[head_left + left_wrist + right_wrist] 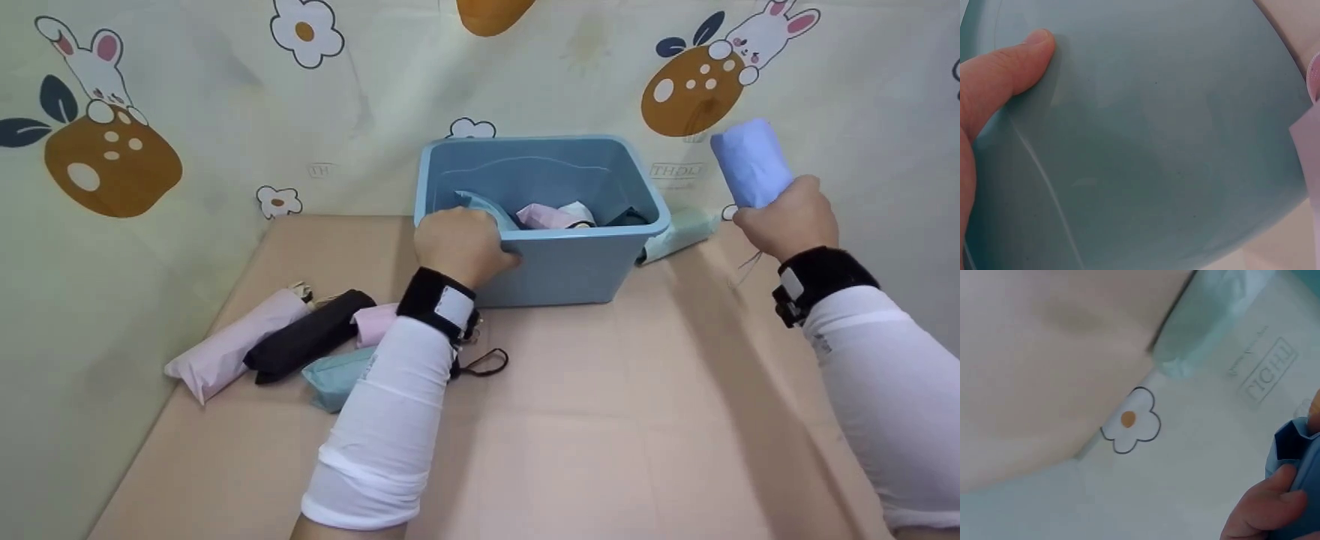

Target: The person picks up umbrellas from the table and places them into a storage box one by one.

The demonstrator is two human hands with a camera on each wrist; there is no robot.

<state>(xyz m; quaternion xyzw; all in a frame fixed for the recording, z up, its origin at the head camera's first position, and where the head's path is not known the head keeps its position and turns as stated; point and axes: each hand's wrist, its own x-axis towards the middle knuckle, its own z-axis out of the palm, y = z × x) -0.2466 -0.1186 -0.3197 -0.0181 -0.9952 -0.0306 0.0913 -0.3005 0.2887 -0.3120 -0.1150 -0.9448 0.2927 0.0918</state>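
My left hand (463,244) grips the near rim of a blue plastic bin (555,270), thumb against its outer wall in the left wrist view. In my right hand (796,217) is a folded umbrella in a blue sleeve (754,161), raised to the right of the bin, with a thin cord hanging below. The right wrist view shows only part of that blue umbrella (1297,461) and the fingers around it. Inside the bin lie a teal umbrella (487,210), a pink one (544,216) and a dark one (628,217), all partly hidden by the rim.
Left of the bin lie a pale pink umbrella (240,341), a black one (307,337), a pink one (373,324) and a teal one (337,375), partly behind my left forearm. A mint umbrella (682,232) lies at the bin's right, against the patterned wall cloth (375,135).
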